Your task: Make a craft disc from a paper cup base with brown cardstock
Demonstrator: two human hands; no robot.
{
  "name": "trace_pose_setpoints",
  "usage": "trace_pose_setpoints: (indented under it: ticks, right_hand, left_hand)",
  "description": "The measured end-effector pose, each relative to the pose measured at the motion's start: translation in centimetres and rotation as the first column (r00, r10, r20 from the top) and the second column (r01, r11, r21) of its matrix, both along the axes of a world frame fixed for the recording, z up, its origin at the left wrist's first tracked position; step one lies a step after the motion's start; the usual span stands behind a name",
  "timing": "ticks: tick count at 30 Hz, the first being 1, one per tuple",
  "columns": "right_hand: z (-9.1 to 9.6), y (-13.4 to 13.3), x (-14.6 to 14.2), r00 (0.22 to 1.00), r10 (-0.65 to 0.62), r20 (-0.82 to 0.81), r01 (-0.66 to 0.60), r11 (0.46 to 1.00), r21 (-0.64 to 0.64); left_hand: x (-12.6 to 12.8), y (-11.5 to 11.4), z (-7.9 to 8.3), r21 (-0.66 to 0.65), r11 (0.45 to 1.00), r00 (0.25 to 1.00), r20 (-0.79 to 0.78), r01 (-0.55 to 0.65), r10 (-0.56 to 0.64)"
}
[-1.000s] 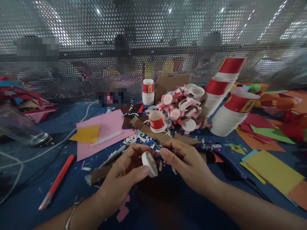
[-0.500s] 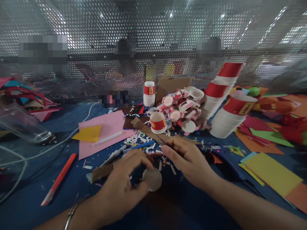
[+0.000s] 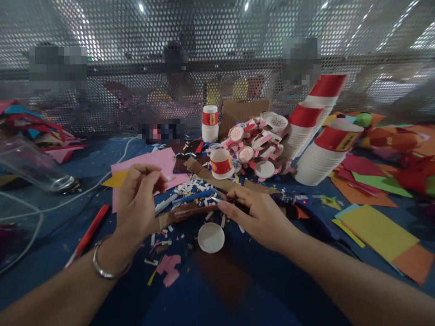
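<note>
left hand (image 3: 139, 199): raised off the tabletop (image 3: 44, 253), thumb and fingertips pinched together, on what I cannot tell | right hand (image 3: 258, 217): fingers curled, pinching the end of a brown cardboard strip (image 3: 183, 213) lying between both hands | white paper cup (image 3: 211, 237): on the tabletop just below the right hand's fingertips, touching neither hand
</note>
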State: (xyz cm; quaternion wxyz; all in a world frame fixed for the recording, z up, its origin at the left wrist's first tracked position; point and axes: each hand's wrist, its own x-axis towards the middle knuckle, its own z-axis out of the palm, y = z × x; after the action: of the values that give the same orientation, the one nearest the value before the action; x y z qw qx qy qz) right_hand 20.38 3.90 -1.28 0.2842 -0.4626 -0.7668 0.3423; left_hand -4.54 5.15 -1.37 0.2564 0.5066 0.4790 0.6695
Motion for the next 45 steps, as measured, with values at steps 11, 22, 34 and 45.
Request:
trace_pose_setpoints:
  ticks: [11,22,34,45]
  right_hand:
    - [0.1,-0.6,0.0,0.997,0.002,0.071,-0.009,0.994,0.104]
    - [-0.2,-0.2,-0.1,0.998,-0.007,0.061,0.000,0.992,0.125]
    - [0.0,-0.5,-0.5,0.998,-0.023,0.066,0.016,0.993,0.113]
    - [0.0,0.0,-0.4,0.998,-0.066,-0.015,0.067,0.986,0.150]
  left_hand:
    - [0.2,-2.1,4.1,0.073,0.997,0.953,-0.298,-0.025,0.045]
    - [-3.8,-8.4,1.1,-0.353,0.936,0.339,-0.879,0.010,-0.335]
    - [-4.5,-8.6,-2.8,-0.391,0.918,0.141,-0.915,-0.071,-0.378]
    - [-1.7,-1.2,3.1,-0.270,0.957,0.083,-0.957,0.110,-0.279]
